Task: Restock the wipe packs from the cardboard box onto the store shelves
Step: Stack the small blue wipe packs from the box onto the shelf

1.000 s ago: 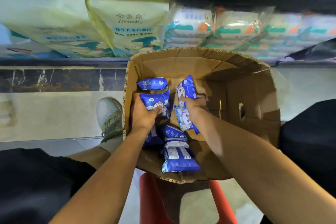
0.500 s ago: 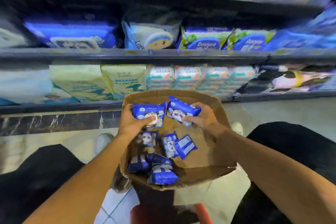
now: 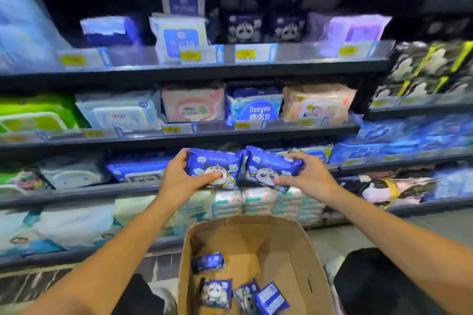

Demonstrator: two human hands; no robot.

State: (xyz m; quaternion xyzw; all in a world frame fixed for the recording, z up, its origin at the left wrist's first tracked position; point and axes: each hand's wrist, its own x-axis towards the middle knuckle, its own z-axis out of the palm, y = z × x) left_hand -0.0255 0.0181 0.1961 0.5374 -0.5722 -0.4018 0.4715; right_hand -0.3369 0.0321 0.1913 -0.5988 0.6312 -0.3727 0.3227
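While hands grip one each | wipe packs: blue, panda print, glossy

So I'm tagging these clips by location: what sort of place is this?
Most likely a shop aisle for wipes and baby care. Tiered shelves carry yellow price tags along their edges, packaged wipes such as the Deeyeo pack fill them, and an open cardboard box of stock sits below.
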